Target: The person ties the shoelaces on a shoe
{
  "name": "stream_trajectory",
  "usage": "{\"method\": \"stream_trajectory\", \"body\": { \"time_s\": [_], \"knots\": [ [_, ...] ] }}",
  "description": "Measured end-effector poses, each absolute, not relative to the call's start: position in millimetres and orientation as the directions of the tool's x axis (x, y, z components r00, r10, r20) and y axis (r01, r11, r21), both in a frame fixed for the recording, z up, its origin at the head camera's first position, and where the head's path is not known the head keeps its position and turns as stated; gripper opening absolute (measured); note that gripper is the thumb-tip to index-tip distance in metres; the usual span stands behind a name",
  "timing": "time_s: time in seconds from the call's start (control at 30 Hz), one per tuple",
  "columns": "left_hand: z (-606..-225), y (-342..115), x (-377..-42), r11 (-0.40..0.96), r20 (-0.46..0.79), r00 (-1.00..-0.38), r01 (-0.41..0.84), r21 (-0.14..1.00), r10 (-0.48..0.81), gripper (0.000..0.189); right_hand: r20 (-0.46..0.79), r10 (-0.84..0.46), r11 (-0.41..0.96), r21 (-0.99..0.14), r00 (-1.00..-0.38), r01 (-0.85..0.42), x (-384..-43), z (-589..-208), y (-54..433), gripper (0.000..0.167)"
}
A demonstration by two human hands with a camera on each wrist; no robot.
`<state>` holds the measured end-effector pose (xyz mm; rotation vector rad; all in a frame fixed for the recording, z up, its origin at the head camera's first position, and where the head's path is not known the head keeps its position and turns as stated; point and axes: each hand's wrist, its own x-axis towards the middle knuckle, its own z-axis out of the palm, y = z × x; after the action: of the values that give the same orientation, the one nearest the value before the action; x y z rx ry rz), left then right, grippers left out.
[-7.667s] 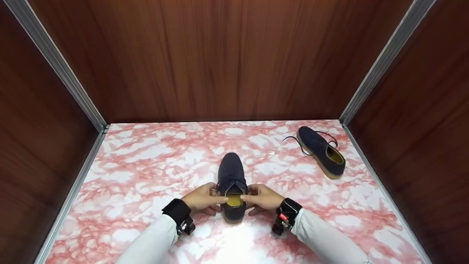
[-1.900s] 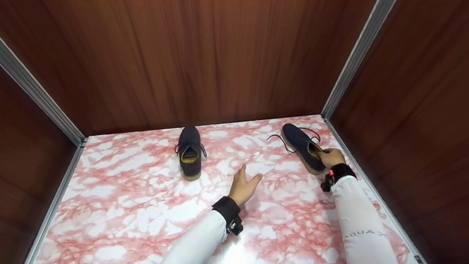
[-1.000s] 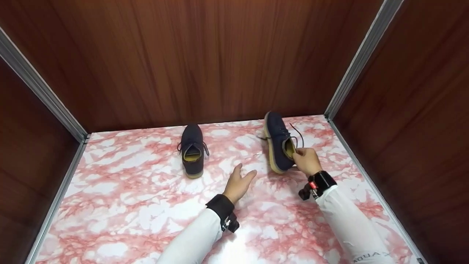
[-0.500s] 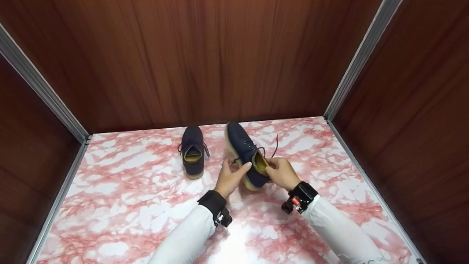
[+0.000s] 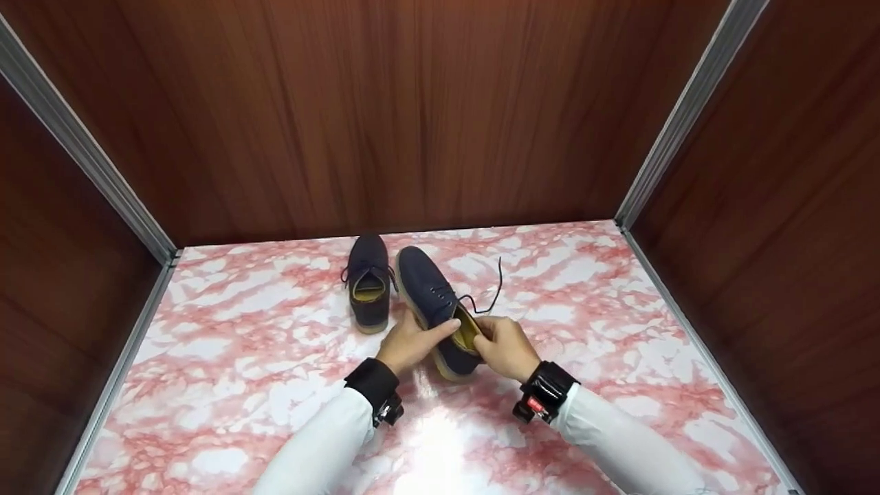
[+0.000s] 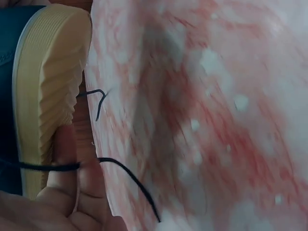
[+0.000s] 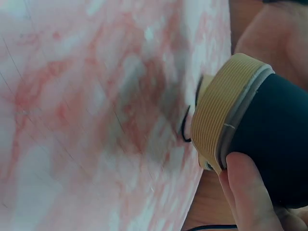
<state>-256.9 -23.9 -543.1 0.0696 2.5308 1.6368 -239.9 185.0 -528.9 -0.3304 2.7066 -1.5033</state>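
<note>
In the head view, both hands hold a dark navy lace-up shoe (image 5: 421, 275), toe pointing away and to the left. My left hand (image 5: 412, 344) grips its left side, thumb on the upper by the opening. The left wrist view shows fingers (image 6: 62, 149) under the tan ridged sole (image 6: 53, 62), with a loose dark lace (image 6: 130, 175) crossing them. My right hand (image 5: 509, 346) pinches the collar's right edge near the heel; in the right wrist view its finger (image 7: 248, 187) lies against the heel. The matching shoe (image 5: 369, 271), its lace tied, stands upright just left of the held one.
A red-and-white marbled tabletop (image 5: 261, 357) lies beneath. Brown wood-grain panels enclose the back (image 5: 412, 117), left (image 5: 62, 240) and right (image 5: 770, 240), with grey metal strips (image 5: 687, 117) at the corners. Another loose lace end (image 5: 496, 285) trails right of the held shoe.
The right hand has brought the second shoe leftward from the right side, and the left hand has taken hold of it too. The first shoe, earlier between both hands, now stands farther back, released.
</note>
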Motion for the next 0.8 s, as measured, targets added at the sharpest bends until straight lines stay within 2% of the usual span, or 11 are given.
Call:
{"method": "stream_trajectory", "body": {
  "time_s": [0.2,0.43,0.57,0.63,0.8],
  "knots": [
    [-537,-35,-254,0.532,-0.091,-0.981,0.015,0.846,0.173,0.070,0.112,-0.219,0.543,-0.811,-0.969,-0.216,-229,-535,177,0.028],
    [-542,-51,-251,0.518,-0.168,-0.954,-0.015,0.855,0.250,0.057,0.033,-0.274,0.457,-0.875,-0.961,-0.160,-219,-544,172,0.028],
    [-550,-61,-249,0.477,-0.187,-0.940,-0.030,0.879,0.285,0.052,-0.088,-0.307,0.358,-0.933,-0.948,-0.030,-224,-554,177,0.038],
    [-553,-64,-248,0.478,-0.206,-0.932,-0.041,0.878,0.298,0.049,-0.183,-0.315,0.300,-0.950,-0.931,0.085,-228,-560,181,0.046],
    [-555,-62,-247,0.515,-0.262,-0.899,-0.048,0.856,0.352,0.044,-0.374,-0.326,0.196,-0.925,-0.868,0.325,-233,-571,188,0.062]
  ]
}}
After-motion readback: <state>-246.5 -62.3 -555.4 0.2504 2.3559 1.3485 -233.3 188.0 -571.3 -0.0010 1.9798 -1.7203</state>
